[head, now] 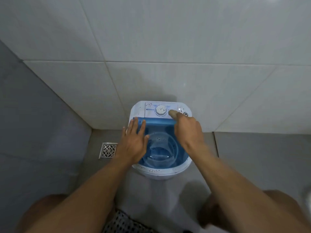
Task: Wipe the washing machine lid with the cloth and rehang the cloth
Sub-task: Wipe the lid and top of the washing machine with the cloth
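Both hands bare, no cloth in view: I have my left hand (133,143) flat, fingers spread, on the blue lid (158,145) of the washing machine (160,172), right hand (187,130) loosely curled gripping nothing I can see; wiping and rehanging look undone.

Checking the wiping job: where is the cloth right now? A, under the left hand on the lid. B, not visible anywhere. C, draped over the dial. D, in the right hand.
B: the left hand lies flat and bare on the blue lid, the right hand holds nothing, and no cloth shows.
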The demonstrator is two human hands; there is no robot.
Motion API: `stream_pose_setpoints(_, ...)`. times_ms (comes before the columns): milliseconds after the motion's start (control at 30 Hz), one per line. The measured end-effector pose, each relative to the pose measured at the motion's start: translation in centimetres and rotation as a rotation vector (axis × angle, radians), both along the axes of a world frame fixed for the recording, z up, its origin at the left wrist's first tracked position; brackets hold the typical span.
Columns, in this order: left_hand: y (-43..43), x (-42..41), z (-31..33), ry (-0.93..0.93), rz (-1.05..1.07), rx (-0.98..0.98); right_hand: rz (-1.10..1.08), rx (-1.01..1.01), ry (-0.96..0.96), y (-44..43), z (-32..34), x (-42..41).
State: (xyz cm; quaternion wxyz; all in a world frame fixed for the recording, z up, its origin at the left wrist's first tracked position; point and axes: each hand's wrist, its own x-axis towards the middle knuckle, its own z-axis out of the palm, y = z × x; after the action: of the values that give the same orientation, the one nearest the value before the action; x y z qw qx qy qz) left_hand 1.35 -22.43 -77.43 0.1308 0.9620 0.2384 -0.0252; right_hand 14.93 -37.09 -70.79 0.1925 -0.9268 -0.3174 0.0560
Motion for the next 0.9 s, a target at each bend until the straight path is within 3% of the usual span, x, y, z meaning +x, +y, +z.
stream_pose_setpoints(400,1.9,0.6,-2.0,0.045,0.005,-0.048,0.224,-0.075,-0.037,0.9,-6.2,-0.6)
stream_pose_setpoints(567,2.3,-0.3,-2.1,-0.07,0.049,-0.084,0.377,-0.093,-0.003,1.3,-7.2,-0.9)
stream_pose_setpoints(900,2.9,-0.4,-3.4,-0.13,0.049,-0.097,0.538,-0.122,-0.166,4.3,-8.1,-1.4)
